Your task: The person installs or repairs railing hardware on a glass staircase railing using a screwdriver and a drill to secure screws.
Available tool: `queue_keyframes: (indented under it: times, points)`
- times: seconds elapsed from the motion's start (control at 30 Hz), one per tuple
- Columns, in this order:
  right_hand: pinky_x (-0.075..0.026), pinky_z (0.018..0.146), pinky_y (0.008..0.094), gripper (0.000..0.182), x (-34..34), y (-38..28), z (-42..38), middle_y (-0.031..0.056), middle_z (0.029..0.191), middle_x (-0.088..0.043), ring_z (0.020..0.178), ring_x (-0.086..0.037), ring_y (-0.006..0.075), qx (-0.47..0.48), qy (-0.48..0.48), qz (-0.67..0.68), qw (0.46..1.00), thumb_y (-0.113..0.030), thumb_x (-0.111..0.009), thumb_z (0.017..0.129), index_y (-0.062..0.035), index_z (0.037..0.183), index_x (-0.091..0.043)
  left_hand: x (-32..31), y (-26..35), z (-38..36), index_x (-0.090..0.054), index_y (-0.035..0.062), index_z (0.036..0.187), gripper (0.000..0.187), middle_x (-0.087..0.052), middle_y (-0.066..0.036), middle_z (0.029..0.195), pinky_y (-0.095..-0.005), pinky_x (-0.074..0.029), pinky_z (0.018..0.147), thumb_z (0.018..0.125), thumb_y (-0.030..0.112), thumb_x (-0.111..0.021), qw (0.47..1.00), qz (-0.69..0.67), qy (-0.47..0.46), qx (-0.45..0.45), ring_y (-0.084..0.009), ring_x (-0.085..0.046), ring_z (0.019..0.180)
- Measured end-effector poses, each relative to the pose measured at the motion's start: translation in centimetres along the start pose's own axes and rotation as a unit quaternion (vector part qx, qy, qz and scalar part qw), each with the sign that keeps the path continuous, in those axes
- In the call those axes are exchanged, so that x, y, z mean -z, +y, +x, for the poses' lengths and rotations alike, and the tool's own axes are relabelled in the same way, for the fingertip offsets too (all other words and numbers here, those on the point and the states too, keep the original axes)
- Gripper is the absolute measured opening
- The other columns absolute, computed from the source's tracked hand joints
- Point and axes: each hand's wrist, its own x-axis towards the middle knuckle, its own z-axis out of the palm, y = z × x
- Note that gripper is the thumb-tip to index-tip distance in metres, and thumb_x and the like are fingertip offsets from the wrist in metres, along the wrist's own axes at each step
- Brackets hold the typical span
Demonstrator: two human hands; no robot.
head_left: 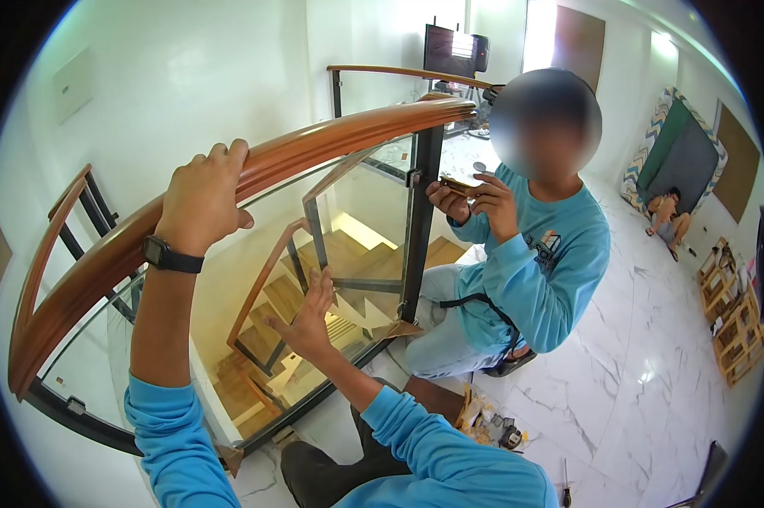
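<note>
My left hand [200, 199], with a black watch on the wrist, is closed over the curved wooden handrail [314, 135], its fingers wrapped across the top. Below the rail is a clear glass panel [365, 199] in a dark metal frame. My right hand [308, 317] is open, fingers spread and pointing up, flat at the lower part of the glass. A dark upright post [422, 229] with a small clamp stands at the panel's right end. Beside it a kneeling co-worker [526, 254] in a blue shirt holds a small brass-coloured piece in both hands.
Behind the glass, wooden stairs [293, 296] lead down. On the marble floor [602, 389] lie a tape measure [510, 436], loose small parts and a screwdriver [567, 495]. Wooden frames [729, 322] stand at the right. Another person [668, 220] sits by the far wall.
</note>
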Motion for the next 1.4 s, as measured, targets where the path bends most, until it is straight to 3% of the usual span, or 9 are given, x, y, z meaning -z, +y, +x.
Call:
queue_keyframes:
  times: [0.57,0.67,1.17,1.27,1.4]
  points:
    - [-0.008,0.125,0.0595,0.135,0.16,-0.19,0.13,0.0336,0.166,0.008,0.155,0.003,0.0498,-0.018,-0.01,-0.005,1.0,-0.041,-0.093,0.074,0.0043,0.161,0.0,-0.26,0.26,-0.12,-0.052,0.0077,0.123,0.079,-0.067,-0.014,0.111,-0.0453,-0.057,0.087,0.059,0.021,-0.097,1.0,0.005,0.018,0.004,-0.0359,-0.068,0.101]
    - [-0.008,0.125,0.0597,0.135,0.1,-0.19,0.1,0.0341,0.165,0.008,0.155,0.003,0.05,-0.012,-0.007,-0.006,1.0,-0.041,-0.093,0.074,0.0045,0.161,0.0,-0.33,0.18,-0.23,-0.051,0.0072,0.121,0.075,-0.067,-0.014,0.108,-0.0442,-0.058,0.085,0.064,0.024,-0.096,0.999,0.018,0.026,-0.008,-0.0344,-0.069,0.1]
    - [-0.009,0.124,0.0614,0.133,-0.16,0.08,0.11,0.0363,0.164,0.004,0.153,0.0,0.0526,0.005,0.007,-0.019,1.0,-0.041,-0.093,0.073,0.005,0.16,-0.003,-0.34,0.25,-0.26,-0.051,0.0063,0.122,0.075,-0.066,-0.013,0.107,-0.044,-0.058,0.085,0.064,0.025,-0.096,0.999,0.024,0.033,-0.009,-0.0339,-0.069,0.099]
    - [-0.009,0.124,0.0612,0.134,0.06,-0.18,0.15,0.0363,0.164,0.004,0.153,0.0,0.0524,-0.004,0.001,-0.019,1.0,-0.041,-0.093,0.073,0.0051,0.16,-0.003,-0.28,0.32,-0.17,-0.051,0.008,0.124,0.079,-0.066,-0.014,0.112,-0.0457,-0.056,0.087,0.061,0.02,-0.096,1.0,0.007,0.019,0.006,-0.0359,-0.067,0.101]
    - [-0.009,0.125,0.0607,0.135,0.04,-0.23,0.12,0.0356,0.165,0.005,0.154,0.001,0.051,-0.007,0.0,-0.018,1.0,-0.042,-0.093,0.072,0.0044,0.16,-0.002,-0.13,0.42,-0.34,-0.052,0.0065,0.124,0.077,-0.067,-0.013,0.11,-0.0437,-0.058,0.086,0.064,0.026,-0.096,0.999,0.027,0.026,-0.004,-0.0335,-0.069,0.101]
